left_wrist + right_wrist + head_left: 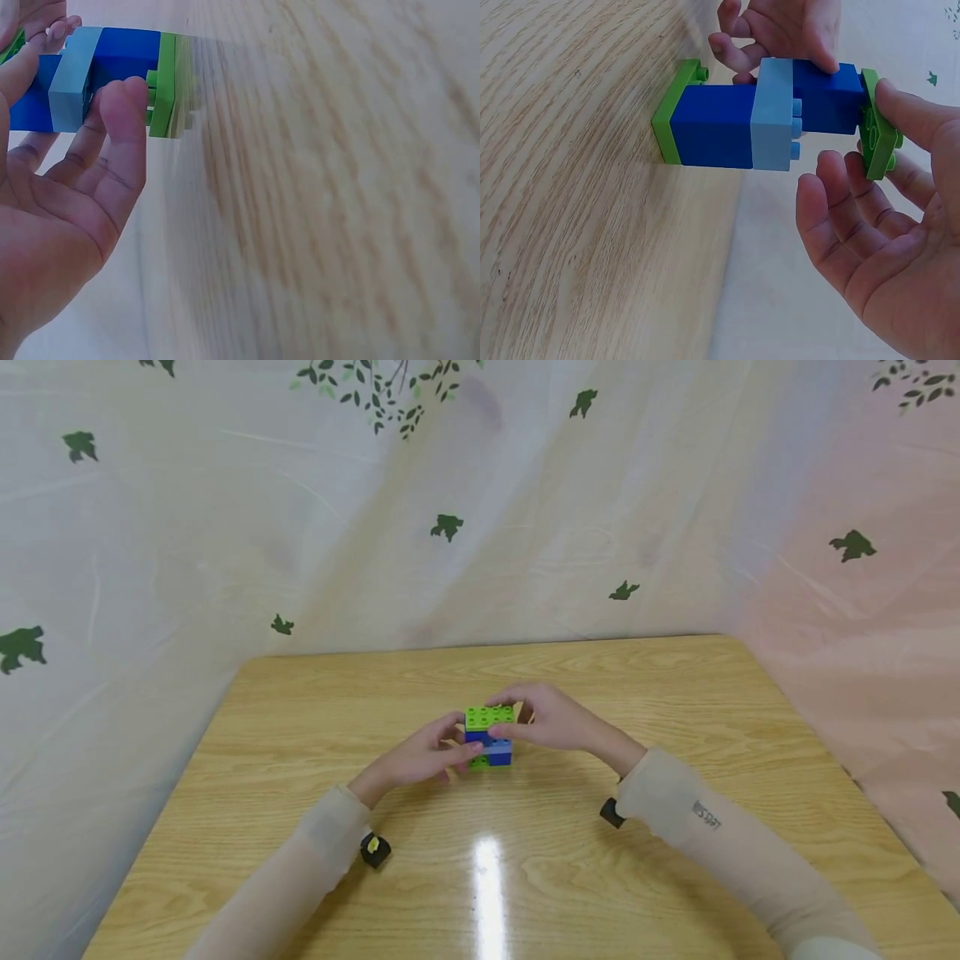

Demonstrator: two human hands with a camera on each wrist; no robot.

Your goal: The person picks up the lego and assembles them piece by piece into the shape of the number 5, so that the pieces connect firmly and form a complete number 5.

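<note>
A small tower of toy building bricks stands on the wooden table. At its foot is a thin green plate (667, 129), with a dark blue brick (714, 126) on it. Above that come a light blue brick (772, 120) and another dark blue brick (826, 99), set to one side. My left hand (420, 755) grips the tower from the left, thumb against the upper dark blue brick. My right hand (558, 718) pinches a studded green plate (487, 718) at the top, which sits slightly tilted on that brick in the right wrist view.
The wooden table (525, 860) reaches back to a pale cloth backdrop (337, 527) with leaf prints. Black wrist devices sit under the left sleeve (292, 852) and right sleeve (720, 827). A bright light reflection (489, 893) shows on the tabletop in front of the tower.
</note>
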